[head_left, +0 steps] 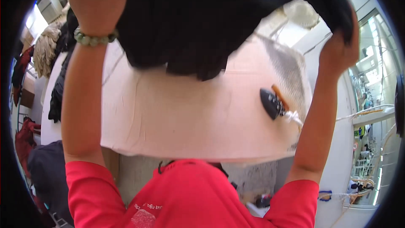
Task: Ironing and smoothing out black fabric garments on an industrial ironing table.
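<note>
A black garment [185,25] is held up across the far side of the padded, cloth-covered ironing table [168,118]. Its lower edge hangs over the table, and its exact kind cannot be made out. My left hand [98,6], with a beaded bracelet at the wrist, is closed at the garment's left side. At its right end, my right hand [341,52] is closed on a bunched part of the same cloth. Both arms reach far forward. An iron [272,103] with an orange-brown handle lies on the right part of the table, nearer to my right forearm.
A white cord [293,117] runs from the iron toward the table's right edge. Dark clothes [57,101] hang over a surface at the left, with beige cloth [47,48] behind. A dark covered bulk [50,177] stands at the lower left. Windows line the right.
</note>
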{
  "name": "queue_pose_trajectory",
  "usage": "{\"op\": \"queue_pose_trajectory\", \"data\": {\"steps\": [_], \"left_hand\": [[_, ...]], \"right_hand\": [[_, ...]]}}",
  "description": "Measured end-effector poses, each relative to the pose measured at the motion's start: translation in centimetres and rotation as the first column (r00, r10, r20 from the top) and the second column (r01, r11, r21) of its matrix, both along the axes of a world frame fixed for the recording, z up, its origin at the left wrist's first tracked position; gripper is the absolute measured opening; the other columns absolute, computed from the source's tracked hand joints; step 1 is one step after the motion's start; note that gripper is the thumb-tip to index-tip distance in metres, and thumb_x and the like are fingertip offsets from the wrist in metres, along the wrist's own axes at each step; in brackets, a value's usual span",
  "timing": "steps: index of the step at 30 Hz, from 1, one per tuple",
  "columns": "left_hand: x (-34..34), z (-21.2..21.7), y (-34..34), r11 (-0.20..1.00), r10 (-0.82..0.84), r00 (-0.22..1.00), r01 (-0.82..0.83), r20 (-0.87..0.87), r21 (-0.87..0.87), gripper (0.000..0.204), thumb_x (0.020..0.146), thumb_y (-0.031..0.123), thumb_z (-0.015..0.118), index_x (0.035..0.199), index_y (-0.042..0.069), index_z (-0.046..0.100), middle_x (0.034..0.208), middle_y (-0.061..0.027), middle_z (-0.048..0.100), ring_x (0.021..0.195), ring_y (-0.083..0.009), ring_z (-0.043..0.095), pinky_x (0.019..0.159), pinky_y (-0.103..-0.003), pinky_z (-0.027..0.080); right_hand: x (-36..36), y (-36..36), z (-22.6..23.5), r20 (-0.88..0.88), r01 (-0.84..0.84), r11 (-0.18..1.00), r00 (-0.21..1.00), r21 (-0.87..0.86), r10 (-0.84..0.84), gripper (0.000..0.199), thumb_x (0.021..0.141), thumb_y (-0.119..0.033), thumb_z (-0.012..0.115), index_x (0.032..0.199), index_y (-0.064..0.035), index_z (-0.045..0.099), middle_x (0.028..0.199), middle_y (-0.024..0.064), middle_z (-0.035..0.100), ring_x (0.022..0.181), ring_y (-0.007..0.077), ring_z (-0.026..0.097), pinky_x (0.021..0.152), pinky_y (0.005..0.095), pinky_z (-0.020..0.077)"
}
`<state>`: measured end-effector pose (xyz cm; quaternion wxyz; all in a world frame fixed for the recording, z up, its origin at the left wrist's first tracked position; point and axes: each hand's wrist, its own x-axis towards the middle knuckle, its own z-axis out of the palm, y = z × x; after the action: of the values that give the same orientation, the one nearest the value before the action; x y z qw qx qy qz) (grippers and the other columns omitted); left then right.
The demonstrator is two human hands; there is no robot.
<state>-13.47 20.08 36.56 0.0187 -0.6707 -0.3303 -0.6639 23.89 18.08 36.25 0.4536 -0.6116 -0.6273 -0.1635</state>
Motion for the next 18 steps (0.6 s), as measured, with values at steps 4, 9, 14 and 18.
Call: {"op": "queue_pose_trajectory", "data": {"steps": [4,9,14,18], "left_hand": [[-7.9,-19.8,6.1,0.832,-0.284,0.765,-0.103,-0.579,-0.545,0.036,0.088,0.002,0.051,0.115,0.011,0.074,0.115,-0.015,0.073,0.1,-0.0348,0.071,0.085,-0.042,0.057],[-3.5,-37.2,-12.8,0.521,-0.405,0.63,-0.436,-0.662,-0.734,0.055,0.081,0.002,0.058,0.133,0.018,0.066,0.151,-0.0081,0.051,0.136,-0.0421,0.047,0.119,-0.063,0.026],[-1.6,-36.7,-17.0,0.65,-0.058,0.617,-0.574,-0.785,-0.499,0.065,0.078,0.003,0.064,0.142,0.015,0.057,0.161,-0.0116,0.038,0.149,-0.0393,0.032,0.119,-0.061,0.026],[-1.6,-36.8,-14.4,0.783,-0.403,0.649,-0.12,-0.645,-0.61,0.058,0.081,-0.002,0.059,0.137,0.012,0.06,0.152,-0.0123,0.049,0.143,-0.035,0.043,0.117,-0.047,0.038]], "right_hand": [[3.6,0.7,-16.3,0.342,0.084,0.905,0.937,-0.418,0.071,0.046,0.091,-0.019,0.056,0.136,-0.0152,0.06,0.111,0.0219,0.068,0.103,0.0408,0.066,0.086,0.0525,0.0542],[1.6,-13.8,-35.9,0.327,0.209,0.489,0.93,-0.847,0.169,0.068,0.078,-0.006,0.061,0.145,-0.011,0.053,0.156,0.022,0.041,0.144,0.0404,0.038,0.114,0.0489,0.0388],[-2.3,-17.3,-37.2,0.257,0.16,0.714,0.966,-0.682,0.03,0.086,0.073,-0.01,0.068,0.154,-0.0104,0.039,0.159,0.0197,0.036,0.15,0.0392,0.03,0.121,0.0525,0.0278],[-4.1,-14.6,-35.8,0.323,-0.153,0.769,0.844,-0.621,0.429,0.057,0.087,0.002,0.051,0.142,-0.0091,0.055,0.151,0.014,0.05,0.141,0.0331,0.047,0.119,0.0485,0.0342]]}}
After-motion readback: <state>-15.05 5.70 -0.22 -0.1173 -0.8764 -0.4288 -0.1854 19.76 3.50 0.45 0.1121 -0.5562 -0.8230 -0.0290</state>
